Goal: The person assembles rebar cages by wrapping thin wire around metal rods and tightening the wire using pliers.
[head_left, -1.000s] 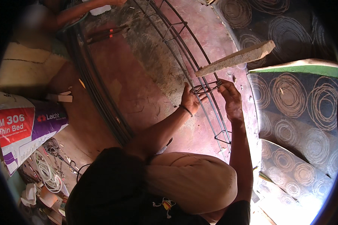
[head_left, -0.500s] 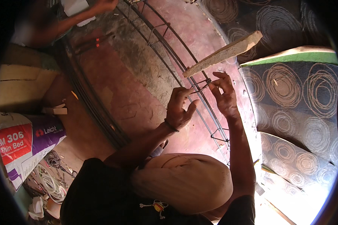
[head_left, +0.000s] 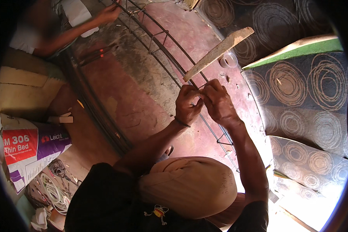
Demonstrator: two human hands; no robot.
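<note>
A person crouched over a reddish floor [head_left: 116,104] brings both hands together above a long rebar cage [head_left: 162,58] that runs from the floor's far left corner down toward its near right edge. The left hand [head_left: 187,106] and right hand [head_left: 218,102] meet just above the cage's bars, fingertips touching one another, the fingers curled tight and pinched as if on something thin; what they grip is too small to make out. A dark band circles the left wrist. Directly beyond the hands, a rough wooden plank [head_left: 218,52] lies slanted across the cage's bars, its far end pointing to the right edge of the floor, where a small clear plastic ring [head_left: 229,60] sits just beside it. Dark patterned mats with pale swirl circles [head_left: 305,89] line the floor's right side, one edged in green. At the far left corner another person's arm [head_left: 75,29] reaches to the cage's far end, that hand resting on the bars. Near the left edge a printed cement sack [head_left: 27,149] lies on its side, with a coil of white cable [head_left: 54,193] just beside it at the near left corner. A bundle of straight dark rods [head_left: 92,112] lies along the floor, to the left of the cage.
</note>
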